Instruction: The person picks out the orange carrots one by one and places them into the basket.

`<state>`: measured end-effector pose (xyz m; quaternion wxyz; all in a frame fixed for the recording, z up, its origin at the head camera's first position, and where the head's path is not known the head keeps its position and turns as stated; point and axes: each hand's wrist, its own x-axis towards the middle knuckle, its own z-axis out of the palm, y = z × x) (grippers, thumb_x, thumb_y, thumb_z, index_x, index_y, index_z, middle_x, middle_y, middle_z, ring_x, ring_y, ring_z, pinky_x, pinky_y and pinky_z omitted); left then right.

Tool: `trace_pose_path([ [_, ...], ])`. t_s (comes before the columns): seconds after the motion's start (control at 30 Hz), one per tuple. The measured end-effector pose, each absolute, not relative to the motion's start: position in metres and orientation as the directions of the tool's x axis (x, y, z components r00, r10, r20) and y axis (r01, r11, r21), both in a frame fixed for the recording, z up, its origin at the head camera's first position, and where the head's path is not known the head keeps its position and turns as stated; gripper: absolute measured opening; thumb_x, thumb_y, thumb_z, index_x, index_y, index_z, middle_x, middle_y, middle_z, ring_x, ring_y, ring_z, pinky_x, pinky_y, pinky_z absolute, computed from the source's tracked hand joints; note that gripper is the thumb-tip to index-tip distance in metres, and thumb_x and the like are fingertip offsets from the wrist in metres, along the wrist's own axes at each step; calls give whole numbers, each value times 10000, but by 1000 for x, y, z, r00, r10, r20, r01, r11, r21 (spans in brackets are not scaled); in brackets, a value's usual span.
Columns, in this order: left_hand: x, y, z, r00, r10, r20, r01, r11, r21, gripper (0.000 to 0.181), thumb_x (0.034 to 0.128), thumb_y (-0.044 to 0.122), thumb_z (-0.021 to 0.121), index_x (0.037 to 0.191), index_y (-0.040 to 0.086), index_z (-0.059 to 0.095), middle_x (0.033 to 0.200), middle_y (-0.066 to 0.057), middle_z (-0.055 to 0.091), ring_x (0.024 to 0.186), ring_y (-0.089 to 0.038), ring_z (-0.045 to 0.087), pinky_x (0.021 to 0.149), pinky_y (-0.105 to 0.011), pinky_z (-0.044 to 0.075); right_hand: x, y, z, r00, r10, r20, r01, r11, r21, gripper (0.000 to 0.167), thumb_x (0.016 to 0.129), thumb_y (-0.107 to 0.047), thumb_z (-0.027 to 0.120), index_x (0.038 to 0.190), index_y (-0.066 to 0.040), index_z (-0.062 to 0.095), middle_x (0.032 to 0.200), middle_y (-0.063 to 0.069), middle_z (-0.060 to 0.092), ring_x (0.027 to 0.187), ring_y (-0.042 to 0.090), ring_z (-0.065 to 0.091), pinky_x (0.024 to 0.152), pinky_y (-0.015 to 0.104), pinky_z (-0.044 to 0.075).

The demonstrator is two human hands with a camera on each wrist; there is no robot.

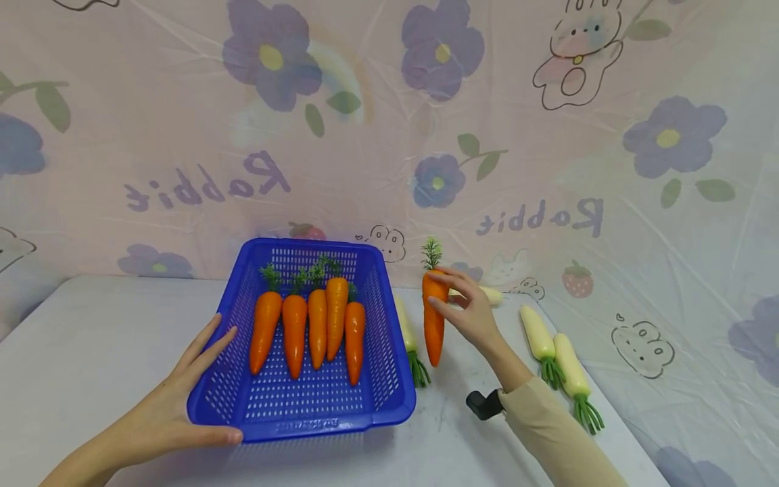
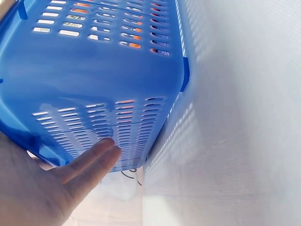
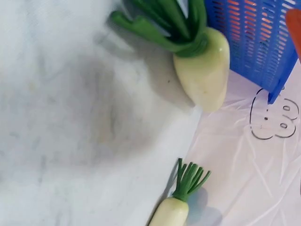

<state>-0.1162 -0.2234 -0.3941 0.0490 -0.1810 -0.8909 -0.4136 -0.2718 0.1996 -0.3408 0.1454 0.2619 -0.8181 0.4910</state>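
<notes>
The blue plastic basket stands on the table with several orange carrots lying in it, their green tops toward the back. My left hand rests at its left side, thumb on the front rim and fingers straight across the side rim. Two straight fingers show beside the slotted outer wall in the left wrist view. Right of the basket, my right hand pinches one carrot near its top, upright and tip down. Only an orange edge of it shows in the right wrist view.
A white radish lies close to the basket's right wall. Another radish is partly hidden behind my right hand. Two more, a radish and its neighbour, lie near the table's right edge. A printed cloth hangs behind.
</notes>
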Motion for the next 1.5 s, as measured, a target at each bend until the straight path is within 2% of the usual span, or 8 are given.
trace_pose_path([
  [0.27, -116, -223, -394, -932, 284, 227, 357, 597, 719, 1173, 655, 288, 843, 1553, 274, 89, 1608, 35, -166, 1329, -620, 159, 769, -832, 265, -272, 183, -331, -793, -325, 515, -607, 351, -713, 385, 845, -26, 697, 1227, -34, 643, 1364, 118, 531, 1153, 214, 532, 840, 216, 523],
  [0.5, -116, -222, -393, -926, 288, 243, 371, 590, 717, 1175, 646, 279, 846, 1554, 261, 101, 1611, 31, -154, 1346, -604, 144, 776, -837, 248, -274, 172, -318, -755, -373, 540, -651, 321, -688, 380, 849, 11, 677, 1226, 7, 628, 1371, 167, 513, 1164, 288, 537, 870, 293, 537],
  [0.73, -115, -223, -392, -930, 285, 233, 362, 591, 720, 1171, 654, 285, 842, 1553, 277, 92, 1608, 33, -166, 1332, -619, 153, 772, -827, 260, -276, 158, -303, -747, -400, 532, -657, 320, -682, 397, 849, -18, 691, 1241, -26, 630, 1376, 126, 510, 1160, 259, 539, 854, 226, 529],
  [0.9, -115, -222, -391, -922, 294, 253, 382, 581, 719, 1177, 643, 272, 849, 1554, 257, 104, 1611, 25, -150, 1341, -606, 151, 778, -836, 255, -278, 147, -294, -730, -422, 538, -673, 302, -675, 392, 851, -16, 688, 1239, -14, 629, 1374, 139, 509, 1150, 269, 548, 855, 262, 542],
  [1.17, -114, -222, -390, -923, 293, 252, 381, 583, 718, 1176, 647, 277, 848, 1553, 269, 98, 1611, 34, -149, 1343, -604, 155, 775, -840, 255, -280, 125, -282, -750, -395, 531, -652, 307, -693, 399, 838, -48, 715, 1228, -23, 641, 1347, 118, 541, 1162, 259, 557, 846, 362, 561],
  [1.5, -115, -222, -391, -924, 290, 249, 377, 589, 715, 1168, 649, 289, 843, 1554, 259, 105, 1611, 26, -151, 1336, -613, 160, 774, -839, 258, -283, 96, -274, -778, -403, 482, -609, 297, -736, 391, 858, -67, 693, 1244, -39, 634, 1349, 115, 534, 1107, 296, 582, 850, 384, 557],
])
